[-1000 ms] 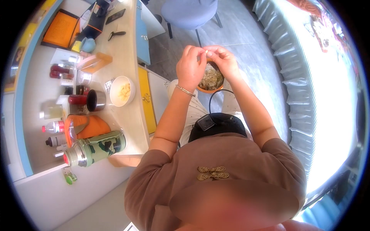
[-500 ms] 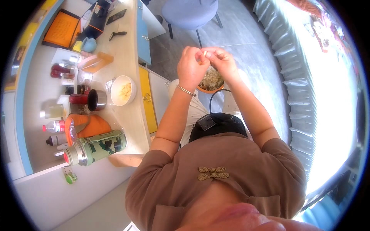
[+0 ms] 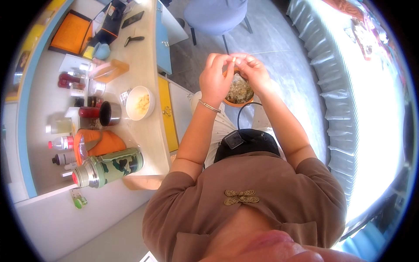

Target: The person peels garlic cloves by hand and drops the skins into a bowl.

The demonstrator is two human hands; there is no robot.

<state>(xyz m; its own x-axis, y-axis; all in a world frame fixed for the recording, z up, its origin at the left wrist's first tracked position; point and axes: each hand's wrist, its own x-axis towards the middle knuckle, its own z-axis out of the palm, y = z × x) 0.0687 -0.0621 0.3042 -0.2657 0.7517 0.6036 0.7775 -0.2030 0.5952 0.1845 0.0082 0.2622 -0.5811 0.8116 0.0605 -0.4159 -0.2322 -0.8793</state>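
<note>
My left hand [image 3: 215, 77] and my right hand [image 3: 253, 75] meet in front of me with thumbs and fingertips pinched together. Between the fingertips is a small pale piece, seemingly a garlic clove [image 3: 234, 60]; both hands touch it. Beneath them stands an orange-rimmed container [image 3: 235, 104], holding papery, brownish-white scraps that look like peels [image 3: 240, 91]. My hands partly cover it. On the desk to the left, a white bowl [image 3: 150, 105] holds several pale yellow pieces [image 3: 142, 105] resembling peeled cloves.
The desk [image 3: 146, 56] carries a dark cup [image 3: 110, 113], a camouflage thermos [image 3: 118, 167], an orange bag [image 3: 109, 142], several bottles, a black peeler-like tool [image 3: 133, 40] and a phone [image 3: 132, 19]. A grey-blue chair [image 3: 216, 15] stands ahead; a bed with a ruffled skirt [image 3: 336, 100] is at right.
My left hand has turned slightly and its fingers have shifted at the small pale piece. More of the container below shows between my hands. The desk items have not moved.
</note>
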